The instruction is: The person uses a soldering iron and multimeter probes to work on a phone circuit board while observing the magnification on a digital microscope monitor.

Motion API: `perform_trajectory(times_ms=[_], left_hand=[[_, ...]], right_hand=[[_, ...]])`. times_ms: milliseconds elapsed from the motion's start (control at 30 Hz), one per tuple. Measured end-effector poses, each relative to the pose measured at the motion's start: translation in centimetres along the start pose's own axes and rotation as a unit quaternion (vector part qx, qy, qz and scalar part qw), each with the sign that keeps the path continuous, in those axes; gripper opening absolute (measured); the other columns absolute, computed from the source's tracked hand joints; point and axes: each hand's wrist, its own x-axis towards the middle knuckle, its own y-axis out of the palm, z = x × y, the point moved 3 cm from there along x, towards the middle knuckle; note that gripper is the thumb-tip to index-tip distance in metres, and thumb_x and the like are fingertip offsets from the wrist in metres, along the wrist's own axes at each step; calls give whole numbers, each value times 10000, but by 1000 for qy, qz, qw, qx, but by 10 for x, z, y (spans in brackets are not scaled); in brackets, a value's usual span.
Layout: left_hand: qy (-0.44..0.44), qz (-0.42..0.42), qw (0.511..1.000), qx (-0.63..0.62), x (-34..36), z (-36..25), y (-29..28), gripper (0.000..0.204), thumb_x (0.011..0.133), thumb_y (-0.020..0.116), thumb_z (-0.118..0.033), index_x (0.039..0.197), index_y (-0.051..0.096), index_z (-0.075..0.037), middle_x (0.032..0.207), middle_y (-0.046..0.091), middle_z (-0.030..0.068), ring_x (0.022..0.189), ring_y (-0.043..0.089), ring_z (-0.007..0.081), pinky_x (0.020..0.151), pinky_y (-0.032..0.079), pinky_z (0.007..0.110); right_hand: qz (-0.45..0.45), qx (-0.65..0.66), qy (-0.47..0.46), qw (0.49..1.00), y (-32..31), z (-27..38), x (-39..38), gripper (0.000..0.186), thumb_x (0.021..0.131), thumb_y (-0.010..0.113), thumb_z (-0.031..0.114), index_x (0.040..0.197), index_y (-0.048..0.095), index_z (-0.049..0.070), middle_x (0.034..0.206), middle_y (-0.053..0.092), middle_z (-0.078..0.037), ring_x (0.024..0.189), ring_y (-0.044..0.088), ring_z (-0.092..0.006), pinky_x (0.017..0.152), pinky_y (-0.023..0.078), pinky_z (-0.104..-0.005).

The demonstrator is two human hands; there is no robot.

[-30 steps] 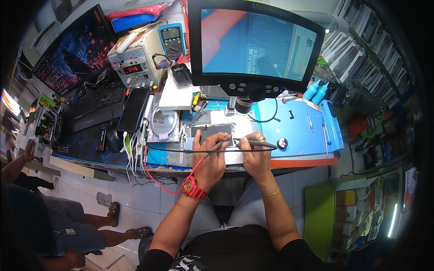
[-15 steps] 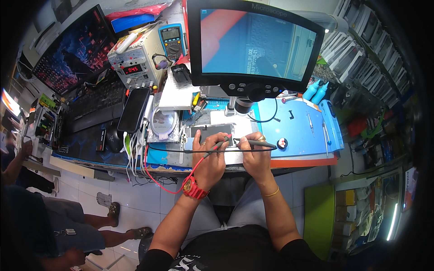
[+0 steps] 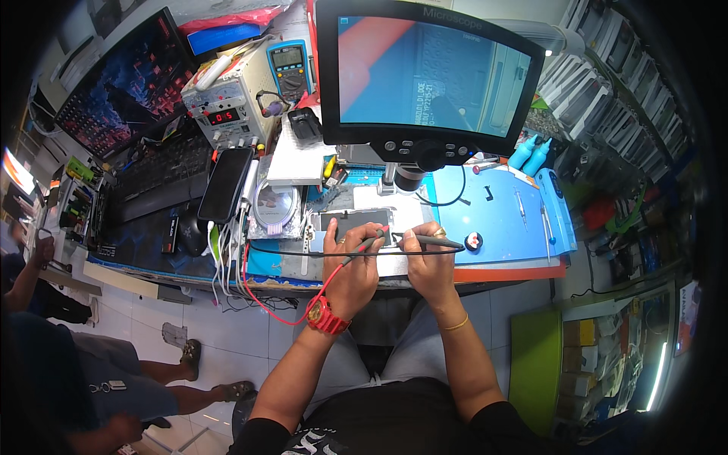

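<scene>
My left hand (image 3: 353, 269), with a red watch on its wrist, grips the red test probe (image 3: 372, 239). Its tip points down at an opened phone (image 3: 340, 220) lying beneath the microscope head (image 3: 407, 178). My right hand (image 3: 431, 267) grips the black test probe (image 3: 436, 243), angled toward the phone's right end; whether either tip touches it is too small to tell. The probes' leads cross over and beside my hands. A monitor (image 3: 432, 72) above them shows a magnified blue-tinted view with a blurred red shape.
Left: power supply (image 3: 227, 106), multimeter (image 3: 288, 68), keyboard (image 3: 152, 182), black phone (image 3: 224, 186) with cables. Right: blue mat (image 3: 500, 220) with tools, small round container (image 3: 473, 240), blue bottles (image 3: 523, 155). Bystanders' hand (image 3: 45, 250) and legs (image 3: 174, 379) are at the left edge.
My hands and both probes hold the same position. The bystander at lower left has shifted very slightly. The red display on the power supply looks slightly different.
</scene>
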Motion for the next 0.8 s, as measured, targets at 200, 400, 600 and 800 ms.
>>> perform_trajectory(times_ms=[200, 400, 600, 800], left_hand=[[2, -4, 1000, 1, 0, -1, 0, 80, 1077, 664, -112, 1151, 683, -87, 1180, 781, 20, 1094, 752, 239, 1278, 294, 555], [7, -5, 1000, 2, 0, -1, 0, 84, 1078, 663, -106, 1159, 675, -87, 1179, 778, 17, 1087, 753, 236, 1275, 301, 558], [10, -5, 1000, 4, 0, 0, 0, 88, 1075, 667, -97, 1162, 666, -83, 1177, 777, 22, 1083, 756, 240, 1275, 298, 560], [6, -5, 1000, -3, 0, 0, 0, 84, 1071, 669, -88, 1152, 651, -76, 1171, 782, 38, 1095, 760, 240, 1278, 288, 559]], right_hand=[[5, -5, 2, 1000, 0, -1, 0, 120, 995, 722, 55, 910, 653, 5, 815, 664, -143, 691, 676, -331, 643, 513, -442], [4, -6, -3, 1000, 0, -1, -1, 125, 995, 718, 54, 902, 652, 2, 815, 661, -138, 683, 673, -330, 639, 511, -441], [5, 0, 3, 1000, 0, 0, 0, 128, 994, 719, 53, 897, 652, 1, 818, 661, -135, 680, 670, -328, 636, 509, -437], [2, -3, -3, 1000, 0, 0, 0, 127, 995, 714, 48, 896, 651, 0, 818, 657, -137, 684, 670, -328, 638, 507, -440]])
